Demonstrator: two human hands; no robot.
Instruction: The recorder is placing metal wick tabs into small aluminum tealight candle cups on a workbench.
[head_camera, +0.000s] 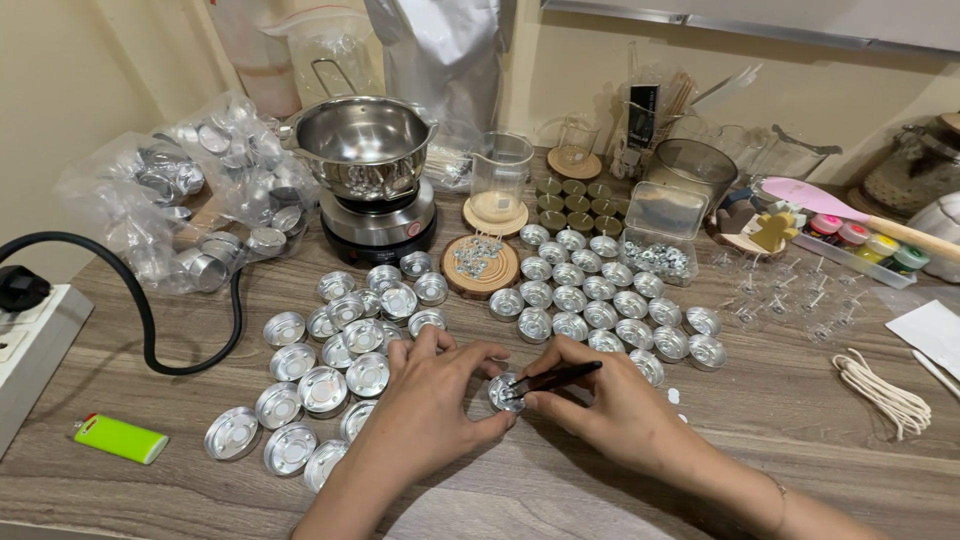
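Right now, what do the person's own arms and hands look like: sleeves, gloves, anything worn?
Both forearms are bare, with no sleeves in view. The left hand and right hand wear no gloves, and no rings show. A thin bracelet circles the right wrist. The fingernails are short and look unpainted.

We are seeing bright, glossy metal in the small round cup (505, 392) and in the loose cups (325, 385) around it; the tweezers (556, 378) are looking dark and smooth; the pot (365, 145) is gleaming as polished steel; the table (560, 480) is showing matt grey wood grain; the lighter (121, 438) is shining as green plastic; the cord bundle (880, 392) is looking like soft, matt white string.
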